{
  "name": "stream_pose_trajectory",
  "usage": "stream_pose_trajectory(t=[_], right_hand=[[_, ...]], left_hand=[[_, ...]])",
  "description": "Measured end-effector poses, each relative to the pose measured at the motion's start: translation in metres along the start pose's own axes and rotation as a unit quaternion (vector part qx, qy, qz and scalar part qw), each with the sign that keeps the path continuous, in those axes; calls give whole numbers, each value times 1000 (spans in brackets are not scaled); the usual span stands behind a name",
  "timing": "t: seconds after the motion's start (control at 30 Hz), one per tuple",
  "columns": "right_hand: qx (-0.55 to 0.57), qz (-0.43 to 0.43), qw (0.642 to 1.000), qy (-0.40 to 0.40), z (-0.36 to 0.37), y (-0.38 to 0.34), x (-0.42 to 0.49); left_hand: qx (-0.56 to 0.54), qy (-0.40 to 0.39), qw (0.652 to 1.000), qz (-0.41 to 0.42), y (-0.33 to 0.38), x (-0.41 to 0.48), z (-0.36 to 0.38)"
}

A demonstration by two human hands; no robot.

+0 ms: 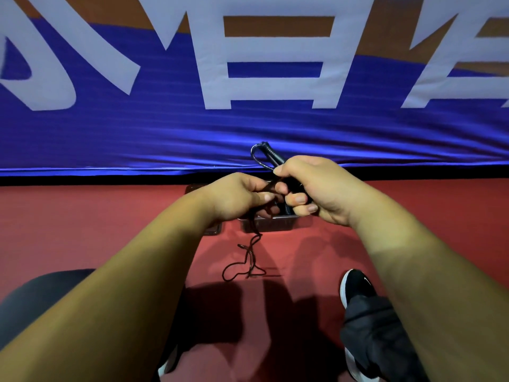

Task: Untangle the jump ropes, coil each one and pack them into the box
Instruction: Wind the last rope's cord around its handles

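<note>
Right hand point(316, 188): fingers curled tight around the black jump-rope handle point(271, 154). The handle's far end sticks up past the knuckles, and a short loop of cord bends back from its tip.

Left hand point(239, 195): just left of the right hand and touching it, thumb and fingers pinching the dark cord point(245, 266).

Cord: hangs from the left hand to the red floor point(82, 230) and ends there in a small loose tangle of loops, near the person and between the forearms.

Box point(272, 224): shallow, dark-walled container on the floor directly under both hands, mostly hidden by them. Its contents cannot be made out.

Banner point(192, 128): blue fabric with large white characters, across the far side.

Shoe point(355, 288): black with a white sole, on the floor at near right.
</note>
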State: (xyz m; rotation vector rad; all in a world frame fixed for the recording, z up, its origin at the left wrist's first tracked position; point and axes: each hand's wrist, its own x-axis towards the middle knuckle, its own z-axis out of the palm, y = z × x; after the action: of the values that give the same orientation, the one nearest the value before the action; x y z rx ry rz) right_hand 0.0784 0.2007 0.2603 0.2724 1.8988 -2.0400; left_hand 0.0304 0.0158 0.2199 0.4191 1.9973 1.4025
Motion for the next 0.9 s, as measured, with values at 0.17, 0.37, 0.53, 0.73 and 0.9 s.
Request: stream_pose_trajectory(t=[0.17,0.37,0.53,0.73,0.9], right_hand=[[-12,-10,1000,-6,-1,0,1],[-39,-2,997,-62,3,-2,-6],[-43,0,994,-98,1,-8,-14],[-118,107,962,-220,0,-7,-26],[-143,188,944,-233,2,-1,-27]], left_hand=[[47,14,999,8,-6,2,0],[95,32,995,27,1,1,1],[69,31,996,49,6,-3,-2],[41,19,997,66,15,-8,-24],[36,26,995,93,28,-10,-19]])
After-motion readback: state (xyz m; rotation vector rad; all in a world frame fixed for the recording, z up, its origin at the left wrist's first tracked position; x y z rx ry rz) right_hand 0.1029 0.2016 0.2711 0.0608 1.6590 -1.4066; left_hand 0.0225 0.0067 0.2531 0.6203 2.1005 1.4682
